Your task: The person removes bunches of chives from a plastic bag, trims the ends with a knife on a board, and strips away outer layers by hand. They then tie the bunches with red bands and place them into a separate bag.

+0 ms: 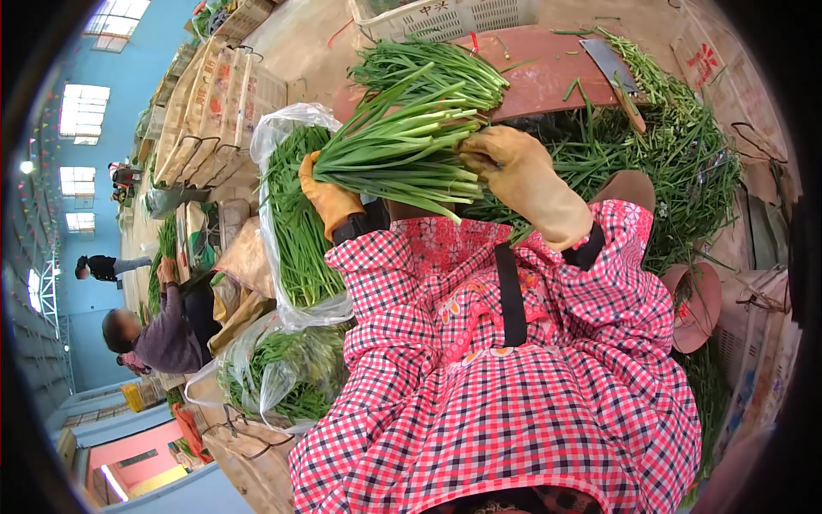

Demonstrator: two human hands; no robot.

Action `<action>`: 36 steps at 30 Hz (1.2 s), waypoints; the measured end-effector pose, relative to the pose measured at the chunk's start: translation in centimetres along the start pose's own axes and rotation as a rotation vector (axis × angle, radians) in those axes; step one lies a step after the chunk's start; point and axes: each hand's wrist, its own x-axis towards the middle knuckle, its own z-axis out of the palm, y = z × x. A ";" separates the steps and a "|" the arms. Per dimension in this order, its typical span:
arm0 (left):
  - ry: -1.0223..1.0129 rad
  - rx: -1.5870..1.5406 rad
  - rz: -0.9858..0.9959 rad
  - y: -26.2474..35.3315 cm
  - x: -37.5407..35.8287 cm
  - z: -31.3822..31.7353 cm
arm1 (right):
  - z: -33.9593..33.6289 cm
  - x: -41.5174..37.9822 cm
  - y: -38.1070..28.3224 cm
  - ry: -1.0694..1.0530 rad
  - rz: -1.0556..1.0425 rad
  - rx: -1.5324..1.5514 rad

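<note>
My left hand [330, 197], in a tan glove, is wrapped round the leafy side of a bunch of green chives [402, 154]. The pale cut ends point right, towards my right hand [518, 176]. That hand, also gloved, has its fingers pinched together at the stalk ends; what lies between them is hidden. Behind the held bunch, another pile of chives [428, 73] rests on a reddish board [544, 68]. To the left, a clear plastic bag [272, 214] is filled with more chives.
A cleaver [612, 67] with a wooden handle lies at the board's right end. Loose green trimmings [676, 163] heap up on the right. A second bag of greens [287, 368] sits lower left. Crates [218, 107] stand further left, and a person [171, 334] sits beyond the bags.
</note>
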 end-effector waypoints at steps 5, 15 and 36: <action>0.015 -0.115 -0.082 -0.7 -0.2 -0.1 | 0.6 0.2 0.3 0.272 -0.148 0.138; -0.006 -0.273 -0.199 -2.5 0.3 0.0 | -5.9 -7.0 7.5 0.335 0.363 0.127; 0.018 -0.494 -0.566 1.1 -1.0 1.1 | -3.6 -3.3 -2.2 0.332 -0.150 0.132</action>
